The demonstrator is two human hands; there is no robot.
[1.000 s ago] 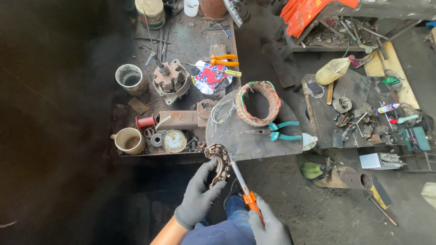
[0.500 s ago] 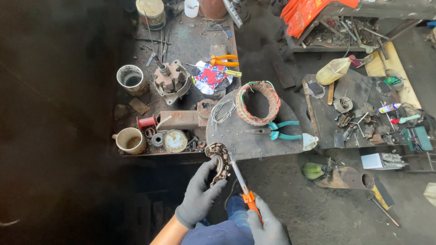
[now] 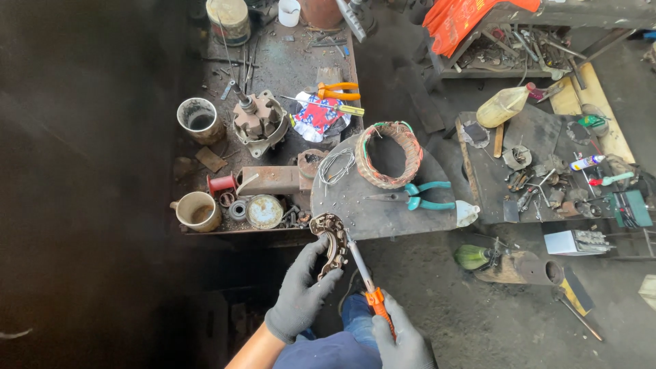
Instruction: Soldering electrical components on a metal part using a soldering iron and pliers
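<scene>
Almost nothing is differing from the picture of half a second before: both gloved hands are staying in the same place below the front edge of the workbench [image 3: 205, 147], and the tool is keeping the same slant.

The left hand [image 3: 301, 295], in a grey glove, is closing its fingers around the lower end of a curved metal part [image 3: 332, 240] (horseshoe-shaped, rusty brown, with small studs on it). This part is standing up from the grip, and its upper end is reaching just under the front edge of the round dark metal plate [image 3: 383, 205] that is lying on the front right corner of the workbench.

The right hand [image 3: 403, 338], also gloved, is clamping the orange handle of a screwdriver [image 3: 365, 283]. The shaft is running up and to the left, and its tip is touching the right side of the curved part, just above the left fingers.

On the round plate a copper-wound ring [image 3: 387, 154] is sitting near the back edge, with teal-handled pliers [image 3: 417, 197] near the right edge. Further back on the workbench orange-handled pliers [image 3: 338, 91] are lying beside a coloured cloth [image 3: 314, 116]. Two dirty cups [image 3: 196, 210] are standing at the left edge.
</scene>
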